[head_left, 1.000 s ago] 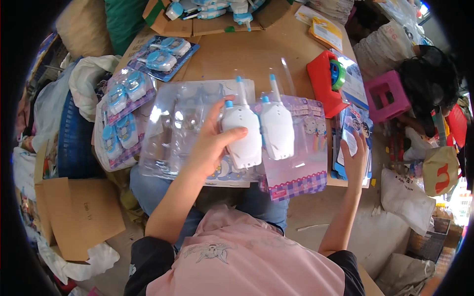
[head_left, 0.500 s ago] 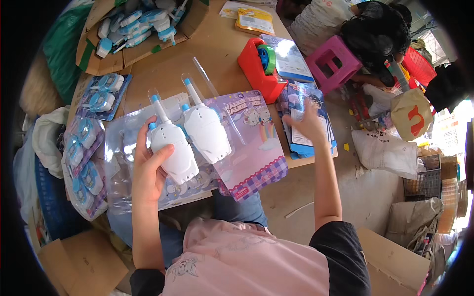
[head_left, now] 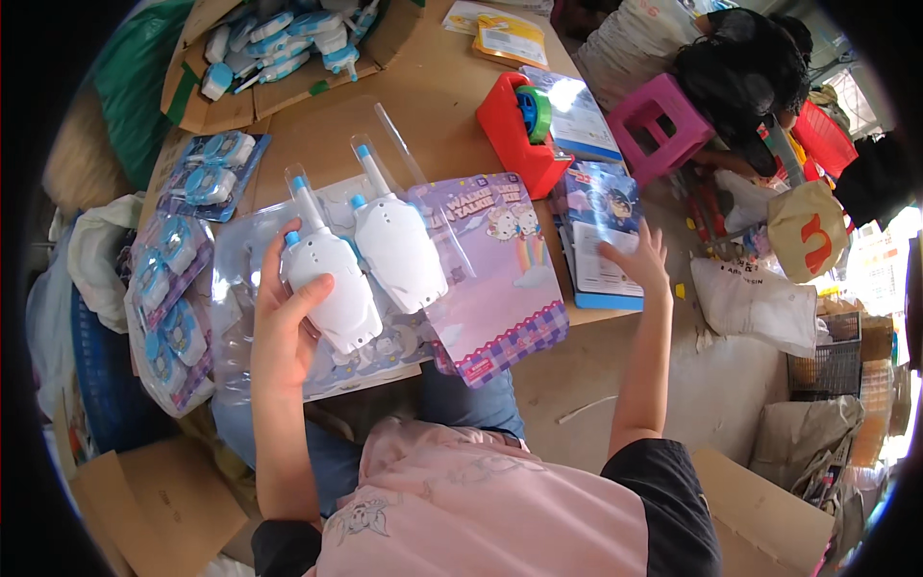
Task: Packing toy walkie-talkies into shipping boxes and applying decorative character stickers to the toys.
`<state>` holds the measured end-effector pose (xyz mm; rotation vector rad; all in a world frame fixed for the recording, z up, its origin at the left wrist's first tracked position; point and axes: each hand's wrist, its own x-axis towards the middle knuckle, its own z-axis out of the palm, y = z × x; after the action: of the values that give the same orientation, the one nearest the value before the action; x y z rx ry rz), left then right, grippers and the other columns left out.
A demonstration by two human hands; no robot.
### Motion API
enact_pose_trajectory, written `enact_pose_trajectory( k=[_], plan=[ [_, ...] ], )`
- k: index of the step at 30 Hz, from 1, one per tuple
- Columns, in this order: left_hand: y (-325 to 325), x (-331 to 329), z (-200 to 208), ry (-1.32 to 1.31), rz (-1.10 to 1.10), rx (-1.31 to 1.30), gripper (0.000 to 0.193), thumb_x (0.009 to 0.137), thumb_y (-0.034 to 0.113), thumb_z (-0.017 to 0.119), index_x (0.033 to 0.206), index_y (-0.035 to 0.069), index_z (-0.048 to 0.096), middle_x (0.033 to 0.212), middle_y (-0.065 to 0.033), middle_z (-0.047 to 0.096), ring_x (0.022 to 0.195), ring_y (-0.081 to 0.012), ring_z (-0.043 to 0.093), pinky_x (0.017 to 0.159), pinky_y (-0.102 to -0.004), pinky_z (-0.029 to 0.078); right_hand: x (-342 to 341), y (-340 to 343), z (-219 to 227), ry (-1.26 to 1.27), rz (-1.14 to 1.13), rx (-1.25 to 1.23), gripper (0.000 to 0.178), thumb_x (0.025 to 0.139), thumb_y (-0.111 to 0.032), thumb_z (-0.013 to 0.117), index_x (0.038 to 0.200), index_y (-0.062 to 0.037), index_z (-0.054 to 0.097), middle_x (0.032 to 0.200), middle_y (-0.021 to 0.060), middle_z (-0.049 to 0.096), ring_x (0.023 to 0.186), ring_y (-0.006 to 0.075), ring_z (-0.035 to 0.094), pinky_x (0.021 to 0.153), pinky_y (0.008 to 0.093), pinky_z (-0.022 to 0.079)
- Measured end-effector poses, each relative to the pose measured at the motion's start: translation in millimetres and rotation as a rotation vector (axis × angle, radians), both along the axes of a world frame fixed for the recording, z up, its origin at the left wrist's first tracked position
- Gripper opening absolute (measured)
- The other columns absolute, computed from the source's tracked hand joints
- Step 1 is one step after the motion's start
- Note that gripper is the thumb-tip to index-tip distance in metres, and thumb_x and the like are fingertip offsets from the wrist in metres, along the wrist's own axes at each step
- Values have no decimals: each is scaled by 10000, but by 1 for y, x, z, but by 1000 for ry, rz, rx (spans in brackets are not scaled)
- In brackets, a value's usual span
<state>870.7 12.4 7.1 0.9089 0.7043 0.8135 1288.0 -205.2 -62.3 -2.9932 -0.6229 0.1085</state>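
Observation:
My left hand [head_left: 286,332] grips a clear plastic blister pack holding two white toy walkie-talkies with blue-tipped antennas. Its thumb presses on the left walkie-talkie [head_left: 332,293]; the other walkie-talkie [head_left: 399,255] lies beside it, both backs up. Under the pack's right side is a purple printed backing card [head_left: 505,317], and more clear blister shells [head_left: 240,308] lie beneath on the left. At the table's right edge, my right hand [head_left: 642,262] is open with fingers spread, over or touching a stack of blue printed cards [head_left: 598,216].
A red tape dispenser [head_left: 510,135] stands behind the blue cards. Packed walkie-talkie sets [head_left: 173,308] lie at the left. An open carton [head_left: 385,72] of loose walkie-talkies sits at the far left. Beyond the right edge are a pink stool [head_left: 663,125] and a person in dark clothes [head_left: 740,72].
My right hand has moved slightly right and nearer to me over the blue cards, whose stack now looks neater. The left hand keeps its grip on the pack.

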Motion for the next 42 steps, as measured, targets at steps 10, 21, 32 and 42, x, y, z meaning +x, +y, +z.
enact_pose_trajectory(
  k=[10, 21, 32, 42],
  plan=[
    [17, -14, 5, -12, 108, 35, 655, 772, 3, 633, 1364, 107, 373, 1173, -121, 544, 1062, -245, 562, 911, -363, 469, -175, 66, 38, 23, 748, 687, 746, 699, -409, 767, 1284, -40, 488, 1431, 252, 289, 1279, 444, 343, 1046, 456, 318],
    [14, -58, 10, -13, 162, 85, 712, 737, -31, 642, 1381, 100, 367, 1128, -104, 572, 1023, -212, 578, 879, -336, 475, -203, 69, 113, 178, 761, 322, 317, 810, -120, 597, 1120, -66, 640, 847, 162, 673, 778, 254, 675, 684, 354, 516],
    [-12, -40, -3, -54, -404, 33, 750, 737, -18, 649, 1407, 147, 358, 1131, -90, 577, 1017, -185, 566, 885, -293, 446, -130, 79, 159, 39, 492, 1647, 384, 906, -53, 564, 1266, 33, 462, 981, 69, 595, 830, 104, 556, 700, 229, 455],
    [-1, -37, -13, 72, -91, 55, 742, 768, 17, 654, 1422, 121, 320, 1190, -97, 532, 1043, -162, 540, 860, -289, 450, -227, 110, 127, -225, 928, 371, 336, 758, -130, 578, 1088, -126, 643, 783, 133, 650, 635, 298, 632, 559, 400, 498]
  ],
)
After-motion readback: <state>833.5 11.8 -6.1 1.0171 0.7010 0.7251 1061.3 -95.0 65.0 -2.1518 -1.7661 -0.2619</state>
